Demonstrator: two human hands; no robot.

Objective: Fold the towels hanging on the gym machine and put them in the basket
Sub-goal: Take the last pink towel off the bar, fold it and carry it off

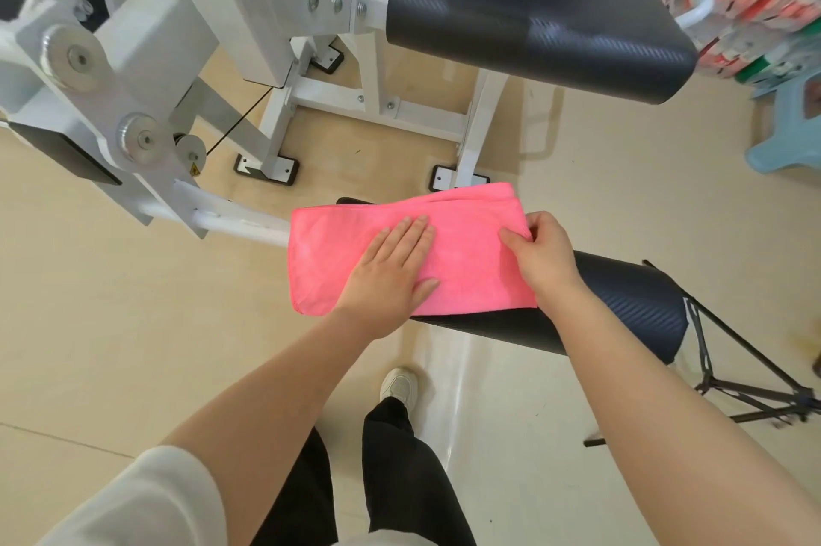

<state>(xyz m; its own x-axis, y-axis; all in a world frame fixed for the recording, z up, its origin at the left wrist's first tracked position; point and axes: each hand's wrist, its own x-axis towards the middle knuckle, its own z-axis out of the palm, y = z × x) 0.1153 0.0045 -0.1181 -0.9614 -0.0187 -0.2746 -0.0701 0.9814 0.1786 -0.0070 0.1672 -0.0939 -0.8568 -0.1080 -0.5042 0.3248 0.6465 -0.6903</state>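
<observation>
Towel (462, 261): one, pink, folded, lies on the near black pad (622, 305) of the white machine (146, 70). Left hand (391, 274) presses it flat, fingers straight and together. Right hand (542, 252) pinches its right edge. No writing can be read.

Pad (622, 305): left part covered by the pink towel (466, 261), near edge partly behind the right forearm. Packages (755, 12) at the upper right: blurred, print unreadable, perhaps bottled goods, cut by the frame edge. Stool (791, 136) and tripod (755, 385): cut off at right; right hand's (542, 252) fingertips tucked under the towel's edge.
</observation>
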